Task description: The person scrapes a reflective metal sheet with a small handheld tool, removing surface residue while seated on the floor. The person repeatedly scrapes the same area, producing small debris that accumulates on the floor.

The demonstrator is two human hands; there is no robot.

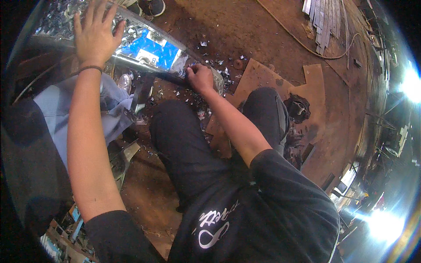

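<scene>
A long metal tray (136, 65) lies across the upper left, with shiny shredded scraps (55, 19) in its left part. In its right part is a bright blue sheet (169, 55) with white patches. My left hand (94, 39), a dark band at its wrist, is palm down over the scraps with fingers spread. Whether it presses on them I cannot tell. At the tray's right end my right hand (201, 78) is closed, fingers curled in by the edge. What it holds, if anything, is hidden.
Scrap bits (226, 71) litter the brown floor. Flat brown sheets (263, 79) lie right of the tray, with a torn black object (298, 109) on them. A rope (311, 53) and long strips (324, 22) lie farther off. Pale blue trousers (66, 105) and a shoe (155, 6) show people close by.
</scene>
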